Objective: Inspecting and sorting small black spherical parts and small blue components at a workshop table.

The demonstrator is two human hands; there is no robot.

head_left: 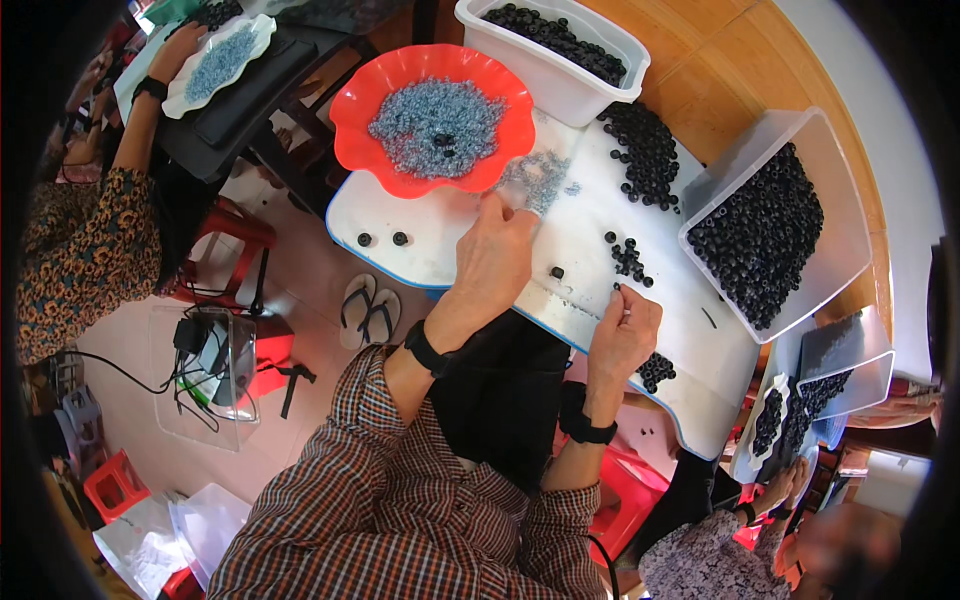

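Black rings (400, 239), two loose at left, one near centre, right grip (624, 338) pinching one, left grip (493, 250) cannot tell.

Pale pink floor (120, 400), red plastic stools (240, 220)

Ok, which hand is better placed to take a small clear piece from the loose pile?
Probably the left hand: it is beside the loose clear pieces; the right hand is farther off, near some black rings.
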